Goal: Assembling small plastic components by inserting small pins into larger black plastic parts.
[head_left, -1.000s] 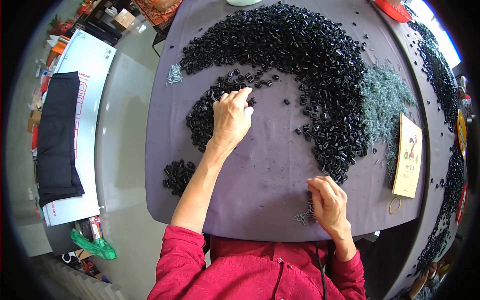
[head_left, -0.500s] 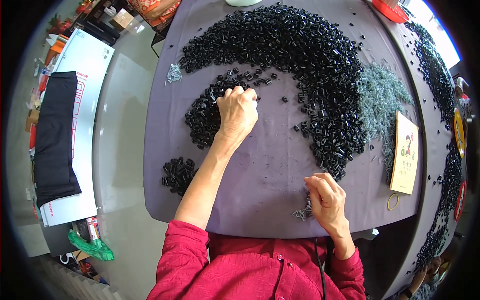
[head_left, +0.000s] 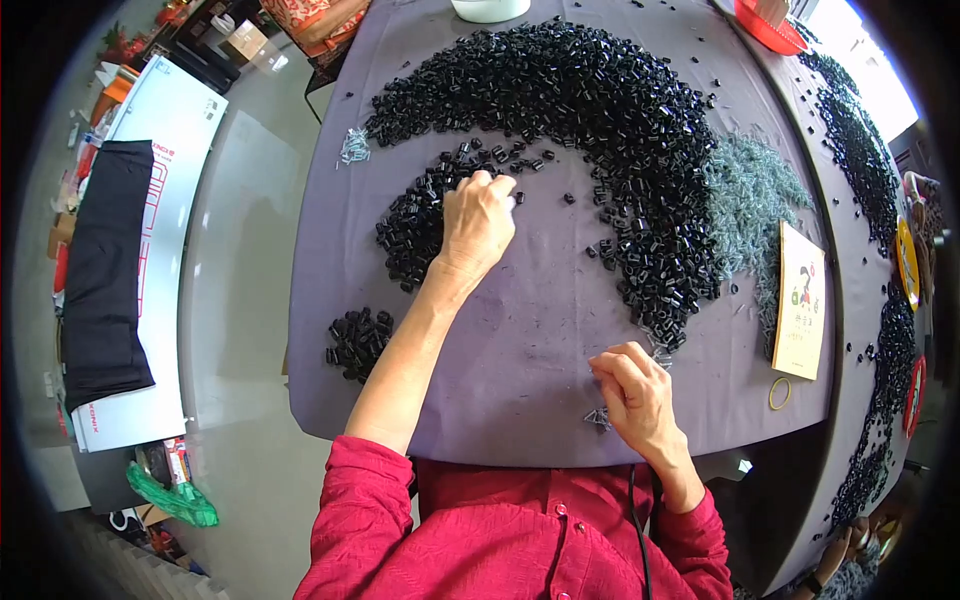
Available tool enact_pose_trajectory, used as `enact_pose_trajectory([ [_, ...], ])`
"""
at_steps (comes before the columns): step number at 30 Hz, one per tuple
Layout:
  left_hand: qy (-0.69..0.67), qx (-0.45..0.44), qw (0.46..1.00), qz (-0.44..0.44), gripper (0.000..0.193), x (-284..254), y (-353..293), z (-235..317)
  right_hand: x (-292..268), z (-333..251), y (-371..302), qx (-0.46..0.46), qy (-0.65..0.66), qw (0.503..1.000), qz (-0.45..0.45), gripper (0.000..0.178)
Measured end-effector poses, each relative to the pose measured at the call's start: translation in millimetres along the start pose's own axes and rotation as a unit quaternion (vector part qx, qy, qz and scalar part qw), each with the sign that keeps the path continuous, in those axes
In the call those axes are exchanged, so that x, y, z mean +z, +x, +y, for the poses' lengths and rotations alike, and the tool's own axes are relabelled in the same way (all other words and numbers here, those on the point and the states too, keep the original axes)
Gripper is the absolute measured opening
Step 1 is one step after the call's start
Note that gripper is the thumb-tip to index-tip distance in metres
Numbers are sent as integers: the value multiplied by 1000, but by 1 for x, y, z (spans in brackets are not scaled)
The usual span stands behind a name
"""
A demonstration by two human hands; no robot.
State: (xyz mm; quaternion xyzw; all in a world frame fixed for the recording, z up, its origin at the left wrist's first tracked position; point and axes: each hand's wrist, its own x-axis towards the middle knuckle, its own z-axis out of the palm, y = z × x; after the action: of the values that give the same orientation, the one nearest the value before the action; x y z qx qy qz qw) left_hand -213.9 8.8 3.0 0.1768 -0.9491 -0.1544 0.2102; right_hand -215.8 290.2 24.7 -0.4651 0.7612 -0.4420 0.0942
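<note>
My left hand (head_left: 478, 218) reaches over the right edge of a mid-size pile of small black plastic pieces (head_left: 410, 235). Its fingers are curled in, and what they hold is hidden. Close to the table's near edge, my right hand (head_left: 638, 395) is closed in a pinch; whatever sits in it is too small to name. Beside that hand lies a little heap of grey screws or nails (head_left: 597, 418). A big curved mound of the same black pieces (head_left: 560, 85) spreads behind both hands. Another small black cluster (head_left: 358, 345) lies left of my left forearm.
Grey screws or nails (head_left: 750, 200) lie heaped at the right, with a few more (head_left: 355, 147) at far left. A yellow booklet (head_left: 800, 300) and a rubber band (head_left: 780, 393) lie near the right edge. A white bowl (head_left: 490, 10) and red basket (head_left: 770, 28) stand far off. Another person's hand (head_left: 835, 555) shows lower right.
My right hand has shifted slightly left and up, away from the small screw heap. The left hand stays near the same pile, its fingers slightly changed. The view has shifted a little.
</note>
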Motion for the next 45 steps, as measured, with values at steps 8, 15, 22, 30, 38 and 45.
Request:
enact_pose_trajectory([
  [8,13,-9,999,-35,7,20,9,14,2,-7,1,0,-2,1000,6,21],
  [15,-102,-24,994,18,3,1,-19,32,2,-13,4,46,60,996,37,18],
  [22,-703,-276,642,-132,13,-32,-101,81,10,-22,15,109,239,961,87,15],
  [30,-742,-267,602,-125,14,-33,-129,85,22,-27,10,112,206,968,89,14],
  [38,-677,-234,688,-121,12,-30,-139,83,20,-31,13,72,83,991,76,17],
  [45,-623,-223,734,-152,10,-34,-148,75,15,-32,18,7,37,998,-47,19],
])
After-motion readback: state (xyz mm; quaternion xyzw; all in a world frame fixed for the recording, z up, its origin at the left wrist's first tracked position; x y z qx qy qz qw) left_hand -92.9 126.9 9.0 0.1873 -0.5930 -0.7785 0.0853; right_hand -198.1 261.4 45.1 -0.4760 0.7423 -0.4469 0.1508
